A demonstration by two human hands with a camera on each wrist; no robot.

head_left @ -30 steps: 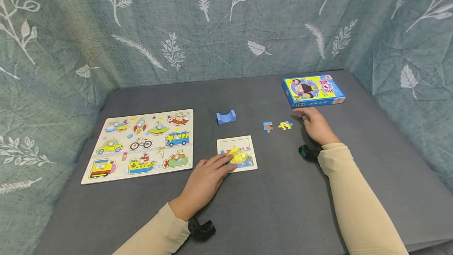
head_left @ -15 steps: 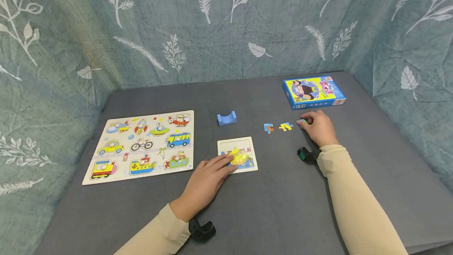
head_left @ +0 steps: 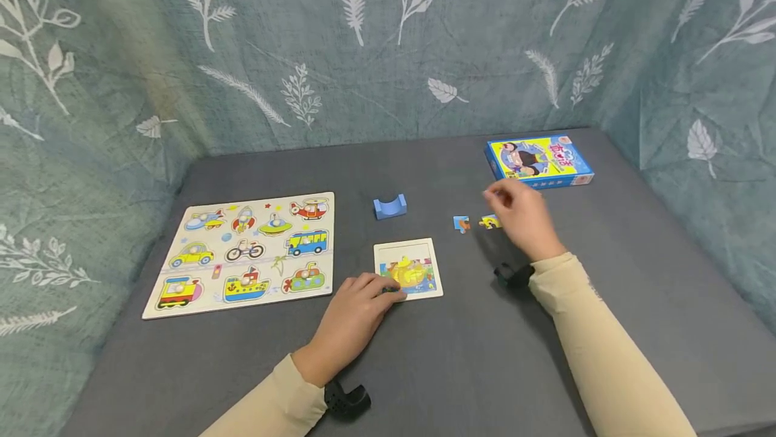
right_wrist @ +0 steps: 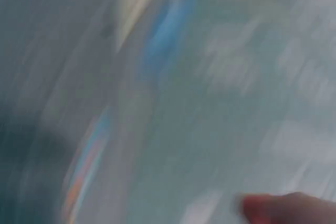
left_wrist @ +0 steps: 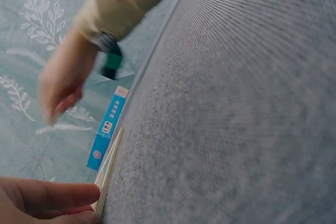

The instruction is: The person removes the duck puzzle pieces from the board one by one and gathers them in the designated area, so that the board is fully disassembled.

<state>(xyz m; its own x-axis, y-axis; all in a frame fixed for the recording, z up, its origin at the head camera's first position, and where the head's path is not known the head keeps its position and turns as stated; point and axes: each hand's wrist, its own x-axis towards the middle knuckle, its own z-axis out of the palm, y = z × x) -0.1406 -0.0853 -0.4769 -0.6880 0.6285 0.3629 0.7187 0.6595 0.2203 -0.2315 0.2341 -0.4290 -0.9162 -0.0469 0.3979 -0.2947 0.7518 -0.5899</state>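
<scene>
My left hand [head_left: 358, 309] grips the lower left corner of a small square jigsaw tray [head_left: 403, 244], with a partly filled yellow-and-blue picture in it. The left wrist view shows a finger and thumb at the thin edge of that tray [left_wrist: 107, 174]. My right hand [head_left: 524, 218] is raised over the table, thumb and fingertips pinched together on a small puzzle piece that they mostly hide. Below it lies a yellow puzzle piece [head_left: 488, 221], partly covered by the hand. A blue-and-orange puzzle piece [head_left: 461, 223] lies to its left. The right wrist view is blurred.
A large wooden peg puzzle board [head_left: 275, 248] with vehicles lies on the left. A blue curved block [head_left: 390, 207] stands behind the tray. At the back right is a blue-and-yellow box [head_left: 539, 161]. A leaf-patterned curtain [head_left: 388, 87] closes off the back.
My right hand came down on the rightmost puzzle piece, pinched it, and has risen and moved left with it. My left hand stays at the tray, its fingers drawn back slightly toward the edge.
</scene>
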